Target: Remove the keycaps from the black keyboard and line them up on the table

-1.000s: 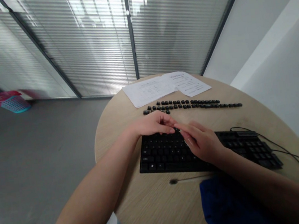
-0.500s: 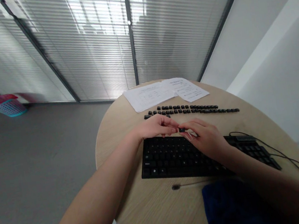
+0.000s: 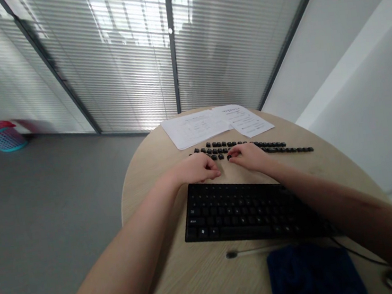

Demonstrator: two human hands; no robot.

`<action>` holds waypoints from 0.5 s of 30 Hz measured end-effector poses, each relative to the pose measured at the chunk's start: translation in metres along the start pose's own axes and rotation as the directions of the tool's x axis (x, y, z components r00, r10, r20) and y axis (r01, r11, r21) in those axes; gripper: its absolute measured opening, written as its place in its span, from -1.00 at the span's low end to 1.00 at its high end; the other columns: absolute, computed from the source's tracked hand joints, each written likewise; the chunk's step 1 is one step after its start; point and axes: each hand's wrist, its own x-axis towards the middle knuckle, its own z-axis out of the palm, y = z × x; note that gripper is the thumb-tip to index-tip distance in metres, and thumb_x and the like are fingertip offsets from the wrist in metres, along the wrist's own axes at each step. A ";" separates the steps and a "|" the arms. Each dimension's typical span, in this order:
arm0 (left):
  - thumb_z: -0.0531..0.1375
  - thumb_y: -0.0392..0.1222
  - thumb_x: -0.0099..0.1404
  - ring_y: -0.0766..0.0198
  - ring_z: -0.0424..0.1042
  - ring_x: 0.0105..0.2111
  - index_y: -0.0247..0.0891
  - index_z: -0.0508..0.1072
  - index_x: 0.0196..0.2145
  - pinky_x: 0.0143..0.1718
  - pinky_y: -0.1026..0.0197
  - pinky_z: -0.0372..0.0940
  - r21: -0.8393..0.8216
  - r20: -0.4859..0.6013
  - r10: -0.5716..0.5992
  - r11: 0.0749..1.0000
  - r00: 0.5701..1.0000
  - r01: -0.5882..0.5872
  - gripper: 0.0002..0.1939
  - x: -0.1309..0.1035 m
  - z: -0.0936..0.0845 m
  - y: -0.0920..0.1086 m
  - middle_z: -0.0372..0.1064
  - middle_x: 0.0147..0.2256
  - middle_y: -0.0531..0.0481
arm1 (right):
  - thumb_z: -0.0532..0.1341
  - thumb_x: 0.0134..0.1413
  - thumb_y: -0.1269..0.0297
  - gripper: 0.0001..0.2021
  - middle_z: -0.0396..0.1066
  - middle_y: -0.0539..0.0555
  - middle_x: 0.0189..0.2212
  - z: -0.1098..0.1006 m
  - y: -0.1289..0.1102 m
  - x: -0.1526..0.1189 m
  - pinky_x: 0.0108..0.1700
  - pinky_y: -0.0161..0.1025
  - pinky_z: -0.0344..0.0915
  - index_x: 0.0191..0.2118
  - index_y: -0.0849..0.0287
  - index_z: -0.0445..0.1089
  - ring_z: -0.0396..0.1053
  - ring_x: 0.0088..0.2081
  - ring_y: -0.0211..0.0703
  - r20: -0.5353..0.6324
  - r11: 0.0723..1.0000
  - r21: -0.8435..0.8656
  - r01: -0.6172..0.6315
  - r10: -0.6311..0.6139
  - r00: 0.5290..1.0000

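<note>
My right hand (image 3: 249, 156) reaches past the keyboard and pinches a black keycap (image 3: 229, 157) at the tabletop, at the right end of a short front row. Behind it stretch two longer rows of loose black keycaps (image 3: 294, 149), partly covered by my hands. My left hand (image 3: 196, 168) hovers just beyond the keyboard's far left edge, fingers curled together; whatever they may hold is hidden. Below both hands lies the black keyboard (image 3: 232, 211), its right part covered by my right forearm.
White printed papers (image 3: 197, 128) lie at the table's far side. In front of the keyboard are a thin-handled brush (image 3: 231, 254) and a dark blue cloth (image 3: 311, 271). A cable (image 3: 363, 256) runs at the right. On the floor at far left stands a basket (image 3: 5, 139).
My right hand has carried the keycap from above the keyboard, beside my left fingers, forward to the keycap rows. My left hand has drawn slightly left and its fingers have curled in.
</note>
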 end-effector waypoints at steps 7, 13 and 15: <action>0.24 -0.08 0.29 0.36 0.20 -0.57 -0.25 0.62 -0.42 -0.46 0.25 0.10 0.060 -0.037 0.108 0.993 0.993 -0.106 -0.76 -0.001 -0.003 0.000 0.30 -0.61 0.12 | 0.32 0.27 0.28 -0.76 0.70 0.12 -0.13 0.009 -0.002 0.005 0.05 -0.07 0.47 0.00 0.09 0.66 0.63 -0.05 0.08 -0.018 0.999 -0.051 0.013 -0.014 1.000; 0.23 -0.07 0.30 0.32 0.27 -0.49 -0.23 0.64 -0.31 -0.38 0.21 0.15 0.055 -0.041 0.095 0.994 0.995 -0.093 -0.77 -0.001 -0.002 -0.001 0.42 -0.50 0.08 | 0.30 0.29 0.22 -0.75 0.69 0.17 -0.12 -0.007 -0.005 -0.012 0.04 0.02 0.47 0.00 0.12 0.65 0.61 -0.05 0.15 -0.104 0.999 -0.037 0.023 -0.026 0.994; 0.23 -0.06 0.30 0.32 0.25 -0.50 -0.23 0.62 -0.34 -0.40 0.21 0.12 0.041 -0.056 0.091 0.995 0.994 -0.088 -0.77 0.000 -0.002 -0.002 0.39 -0.50 0.08 | 0.23 0.36 0.17 -0.72 0.68 0.20 -0.10 -0.017 -0.006 -0.028 0.05 0.04 0.46 -0.04 0.15 0.65 0.60 -0.04 0.15 -0.148 0.999 -0.016 0.040 -0.042 0.988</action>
